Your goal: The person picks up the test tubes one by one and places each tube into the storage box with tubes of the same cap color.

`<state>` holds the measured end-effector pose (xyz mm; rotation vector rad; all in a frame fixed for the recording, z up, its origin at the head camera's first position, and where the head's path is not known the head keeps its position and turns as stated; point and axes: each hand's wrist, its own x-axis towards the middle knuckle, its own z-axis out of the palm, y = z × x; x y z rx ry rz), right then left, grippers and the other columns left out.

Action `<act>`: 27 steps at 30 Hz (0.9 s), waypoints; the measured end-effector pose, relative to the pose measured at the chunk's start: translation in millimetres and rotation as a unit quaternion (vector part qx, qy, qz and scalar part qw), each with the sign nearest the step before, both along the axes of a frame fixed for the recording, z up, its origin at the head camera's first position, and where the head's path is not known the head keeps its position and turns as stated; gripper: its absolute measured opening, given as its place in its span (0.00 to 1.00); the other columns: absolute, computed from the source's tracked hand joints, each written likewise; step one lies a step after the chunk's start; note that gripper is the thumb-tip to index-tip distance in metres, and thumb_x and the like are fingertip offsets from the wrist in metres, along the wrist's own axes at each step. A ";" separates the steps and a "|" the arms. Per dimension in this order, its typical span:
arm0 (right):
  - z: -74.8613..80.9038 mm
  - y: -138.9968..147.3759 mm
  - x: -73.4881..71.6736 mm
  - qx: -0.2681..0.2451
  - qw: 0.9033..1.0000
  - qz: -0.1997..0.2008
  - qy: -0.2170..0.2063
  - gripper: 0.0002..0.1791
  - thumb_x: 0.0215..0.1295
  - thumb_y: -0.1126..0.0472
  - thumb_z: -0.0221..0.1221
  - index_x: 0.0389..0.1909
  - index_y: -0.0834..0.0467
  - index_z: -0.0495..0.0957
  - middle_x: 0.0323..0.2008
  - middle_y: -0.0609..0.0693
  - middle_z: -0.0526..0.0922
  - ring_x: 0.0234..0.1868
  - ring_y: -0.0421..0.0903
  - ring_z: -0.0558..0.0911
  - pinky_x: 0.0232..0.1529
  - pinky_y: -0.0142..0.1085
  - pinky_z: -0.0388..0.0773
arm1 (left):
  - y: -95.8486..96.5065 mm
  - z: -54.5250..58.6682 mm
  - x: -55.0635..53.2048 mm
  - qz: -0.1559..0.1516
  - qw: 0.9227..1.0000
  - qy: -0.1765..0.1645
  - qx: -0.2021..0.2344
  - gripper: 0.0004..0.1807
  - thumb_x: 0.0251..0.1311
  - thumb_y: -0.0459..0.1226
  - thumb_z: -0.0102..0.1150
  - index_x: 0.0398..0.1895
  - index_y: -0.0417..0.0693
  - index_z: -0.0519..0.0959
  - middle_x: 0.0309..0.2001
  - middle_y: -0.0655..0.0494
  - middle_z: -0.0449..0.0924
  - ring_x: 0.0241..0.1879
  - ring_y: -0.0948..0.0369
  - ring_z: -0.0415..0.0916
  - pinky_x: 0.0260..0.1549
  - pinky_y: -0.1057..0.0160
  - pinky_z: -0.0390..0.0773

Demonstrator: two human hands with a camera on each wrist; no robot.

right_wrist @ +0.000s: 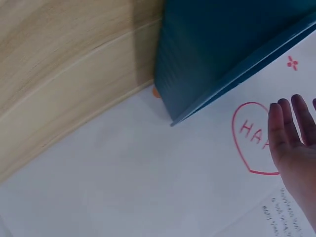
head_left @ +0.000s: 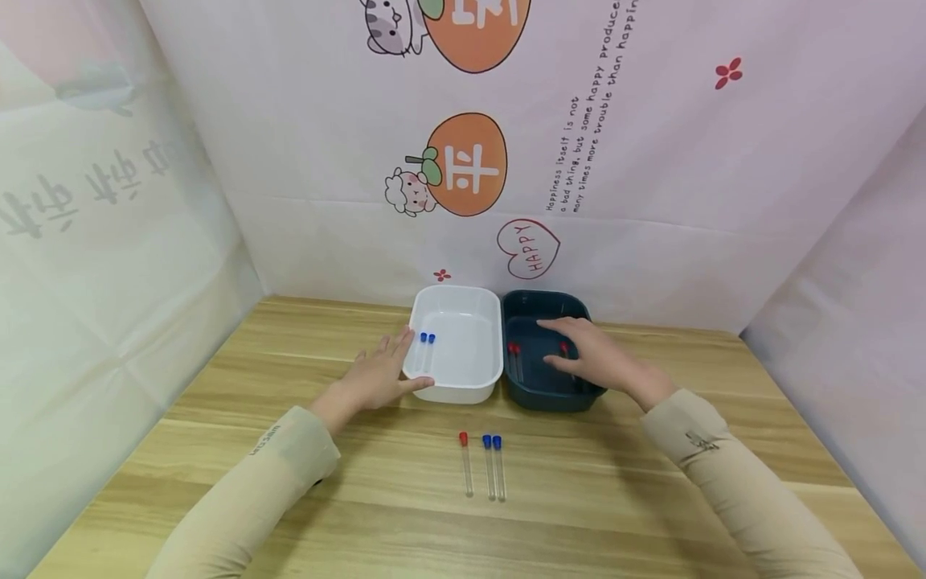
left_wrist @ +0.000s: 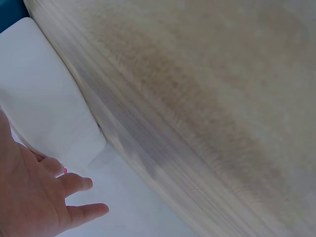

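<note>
My left hand (head_left: 378,376) rests at the left rim of the white basin (head_left: 463,394), thumb over the near edge and fingers spread. Inside that basin lie two blue-capped test tubes (head_left: 428,351). Over the dark teal basin (head_left: 546,400) hovers my right hand (head_left: 596,354), its fingers loosely extended with nothing held. Red-capped test tubes (head_left: 515,362) lie in the teal basin, one of them partly hidden under the right hand. On the table in front are one red-capped test tube (head_left: 466,466) and two blue-capped tubes (head_left: 495,468) side by side.
The two basins stand side by side on the wooden table (head_left: 391,515), close to the printed white cloth (head_left: 622,265) behind. More white cloth (head_left: 123,209) hangs at the left and right sides.
</note>
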<state>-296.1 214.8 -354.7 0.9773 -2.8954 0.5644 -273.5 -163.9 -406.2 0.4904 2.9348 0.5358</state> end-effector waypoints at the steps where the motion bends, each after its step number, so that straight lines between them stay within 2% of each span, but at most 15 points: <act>1: 1.3 -0.1 3.2 -0.001 1.000 0.001 0.005 0.34 0.71 0.56 0.66 0.73 0.64 0.68 0.70 0.65 0.70 0.70 0.66 0.67 0.67 0.62 0.65 | 0.0 0.0 -0.3 0.001 1.000 0.000 0.001 0.57 0.67 0.68 0.53 0.84 0.43 0.41 0.83 0.48 0.38 0.79 0.39 0.40 0.69 0.26 0.45; 8: 10.5 -1.5 24.9 -0.018 1.000 0.001 0.013 0.33 0.70 0.55 0.67 0.72 0.60 0.71 0.69 0.63 0.73 0.69 0.63 0.70 0.66 0.60 0.68 | 0.4 1.5 -0.9 0.001 1.000 -0.002 -0.001 0.57 0.67 0.67 0.53 0.84 0.43 0.41 0.83 0.47 0.38 0.79 0.40 0.39 0.68 0.26 0.45; 13: 13.1 -3.4 39.4 -0.028 0.999 0.016 0.026 0.31 0.69 0.56 0.67 0.71 0.59 0.73 0.66 0.60 0.76 0.65 0.60 0.75 0.63 0.58 0.74 | 0.4 1.4 -0.5 0.000 1.000 -0.002 -0.003 0.57 0.67 0.67 0.52 0.84 0.43 0.41 0.83 0.48 0.37 0.79 0.40 0.39 0.68 0.26 0.45; 22: 8.1 -10.5 62.6 -0.058 0.993 0.062 0.080 0.30 0.64 0.61 0.71 0.66 0.60 0.77 0.60 0.57 0.81 0.60 0.56 0.79 0.57 0.53 0.79 | 0.1 -0.9 -1.0 -0.003 1.000 -0.001 -0.008 0.58 0.66 0.70 0.50 0.84 0.43 0.40 0.83 0.49 0.37 0.79 0.39 0.40 0.68 0.26 0.46; 25: 5.2 -13.4 70.5 -0.074 0.991 0.075 0.080 0.29 0.64 0.62 0.71 0.66 0.59 0.77 0.58 0.56 0.82 0.57 0.53 0.81 0.55 0.52 0.80 | 0.1 -0.3 -0.3 -0.004 1.000 0.000 -0.008 0.58 0.66 0.70 0.50 0.84 0.43 0.41 0.83 0.48 0.37 0.79 0.39 0.40 0.68 0.26 0.47; 27: 2.4 -15.8 76.5 -0.082 0.991 0.079 0.066 0.28 0.65 0.62 0.70 0.66 0.58 0.77 0.59 0.54 0.82 0.56 0.51 0.81 0.55 0.51 0.81 | 0.2 0.3 0.3 -0.004 1.000 0.000 -0.007 0.58 0.66 0.69 0.50 0.84 0.42 0.41 0.83 0.47 0.38 0.79 0.39 0.40 0.68 0.26 0.47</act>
